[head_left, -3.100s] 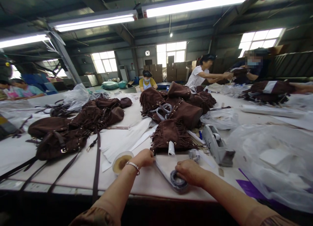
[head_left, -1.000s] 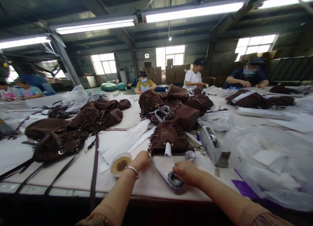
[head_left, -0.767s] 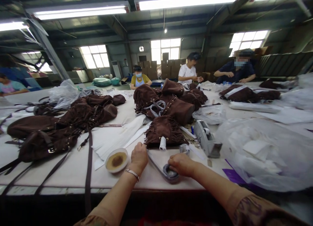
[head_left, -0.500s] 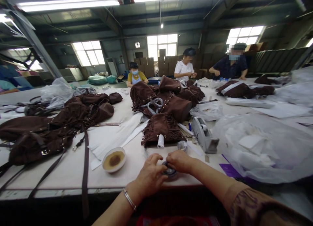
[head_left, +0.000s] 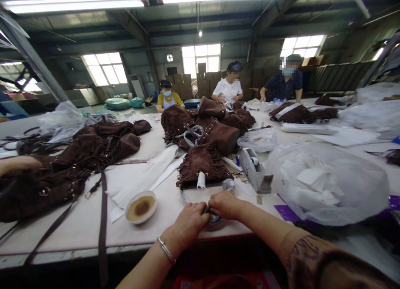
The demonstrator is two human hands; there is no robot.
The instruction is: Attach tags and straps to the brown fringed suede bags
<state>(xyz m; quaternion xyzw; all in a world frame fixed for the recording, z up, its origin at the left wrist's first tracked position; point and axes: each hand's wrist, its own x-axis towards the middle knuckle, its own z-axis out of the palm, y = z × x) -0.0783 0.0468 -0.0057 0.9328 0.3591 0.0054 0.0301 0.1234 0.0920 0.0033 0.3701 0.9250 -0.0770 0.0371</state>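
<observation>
Near the table's front edge, my left hand (head_left: 191,222) and my right hand (head_left: 225,204) meet over a small dark, shiny coiled item (head_left: 215,219). Both hands have their fingers closed on it, the fingertips nearly touching; what exactly it is stays unclear. Just beyond them lies a brown fringed bag (head_left: 203,166) with a white wrapped piece at its front. Beside my right hand is a small clear plastic-wrapped piece (head_left: 228,185). A white bowl (head_left: 141,207) with brown contents stands left of my left hand.
A grey tape dispenser (head_left: 255,171) and a large plastic bag (head_left: 328,182) are on the right. Brown bags (head_left: 93,143) with hanging straps cover the left, where another person's hand (head_left: 21,164) reaches in. More brown bags (head_left: 218,134) are piled ahead; three people work beyond.
The fingers of my left hand have closed in on the dark item beside my right hand. Another person's hand has appeared on the bags at left. The view has shifted slightly right.
</observation>
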